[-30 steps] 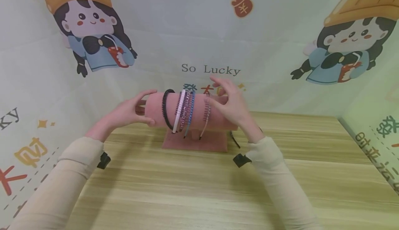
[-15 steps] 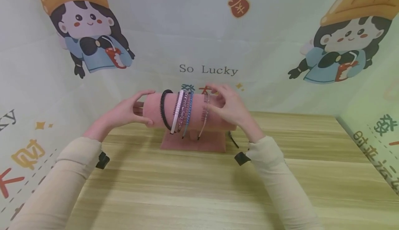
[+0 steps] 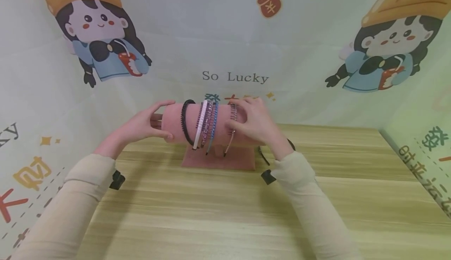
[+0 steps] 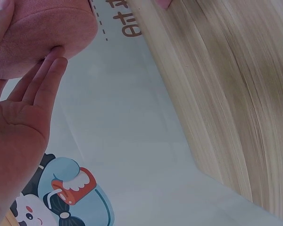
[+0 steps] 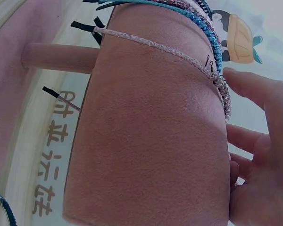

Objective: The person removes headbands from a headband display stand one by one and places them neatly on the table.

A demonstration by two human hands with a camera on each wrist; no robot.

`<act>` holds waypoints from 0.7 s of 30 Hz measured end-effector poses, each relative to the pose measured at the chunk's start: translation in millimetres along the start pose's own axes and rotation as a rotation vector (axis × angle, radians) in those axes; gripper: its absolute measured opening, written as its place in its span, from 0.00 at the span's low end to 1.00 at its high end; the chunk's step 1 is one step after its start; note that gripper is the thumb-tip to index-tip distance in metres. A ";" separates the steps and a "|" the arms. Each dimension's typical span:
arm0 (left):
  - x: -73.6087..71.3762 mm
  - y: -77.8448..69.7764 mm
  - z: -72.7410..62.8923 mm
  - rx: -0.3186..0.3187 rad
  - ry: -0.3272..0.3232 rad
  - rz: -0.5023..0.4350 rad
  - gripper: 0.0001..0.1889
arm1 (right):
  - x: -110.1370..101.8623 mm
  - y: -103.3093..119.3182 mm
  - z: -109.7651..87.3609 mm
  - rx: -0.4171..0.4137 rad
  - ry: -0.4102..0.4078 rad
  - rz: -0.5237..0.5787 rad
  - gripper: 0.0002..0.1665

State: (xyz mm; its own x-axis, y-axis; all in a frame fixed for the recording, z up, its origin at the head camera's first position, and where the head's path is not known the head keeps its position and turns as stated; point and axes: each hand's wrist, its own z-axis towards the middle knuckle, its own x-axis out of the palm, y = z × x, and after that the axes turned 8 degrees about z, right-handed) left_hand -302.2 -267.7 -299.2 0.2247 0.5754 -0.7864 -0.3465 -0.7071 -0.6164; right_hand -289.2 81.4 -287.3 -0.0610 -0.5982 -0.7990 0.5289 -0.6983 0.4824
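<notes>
A pink headband display stand (image 3: 225, 129), a fabric-covered roll on a flat base, stands on the table. My left hand (image 3: 139, 125) holds its left end, thumb on the front and index finger on top; in the left wrist view, other fingers (image 4: 51, 77) touch the end face. My right hand (image 3: 258, 121) is at a pale pink headband (image 3: 230, 140) with comb teeth, thumb and index finger about its braided part (image 5: 219, 81). Further left on the roll sit a black headband (image 3: 184, 123), a white headband (image 3: 200, 129), a purple glittery headband (image 3: 208, 129) and a blue headband (image 3: 213, 129).
A dark headband (image 3: 263, 156) lies behind the stand at the right, partly hidden by my right forearm. The wooden table (image 3: 211, 213) extends in front of the stand. A printed cloth (image 3: 211, 37) hangs behind it and along both sides.
My right hand's raised fingers have come down over the top of the roll onto the pale pink headband. My left hand keeps its place at the roll's left end.
</notes>
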 end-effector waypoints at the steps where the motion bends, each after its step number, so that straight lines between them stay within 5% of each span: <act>1: 0.0 0.2 -0.2 0.000 0.001 -0.002 0.52 | 0.1 0.8 0.6 0.006 0.005 -0.003 0.39; 6: 0.1 0.2 -0.1 -0.004 0.007 -0.004 0.52 | -2.2 0.4 3.4 -0.002 0.027 0.013 0.35; 11: -0.2 -0.5 0.3 -0.006 0.003 0.001 0.52 | -9.2 -6.6 3.0 -0.034 0.035 0.147 0.30; 21: 0.5 0.8 0.2 -0.007 0.004 0.013 0.52 | -15.3 -13.9 -3.6 -0.015 0.063 0.321 0.41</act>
State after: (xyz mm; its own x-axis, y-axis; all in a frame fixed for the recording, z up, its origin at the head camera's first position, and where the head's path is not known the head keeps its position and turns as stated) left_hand -302.6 -267.8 -300.1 0.2238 0.5649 -0.7943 -0.3426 -0.7173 -0.6067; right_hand -292.6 101.7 -283.1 0.1629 -0.7611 -0.6278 0.5253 -0.4717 0.7082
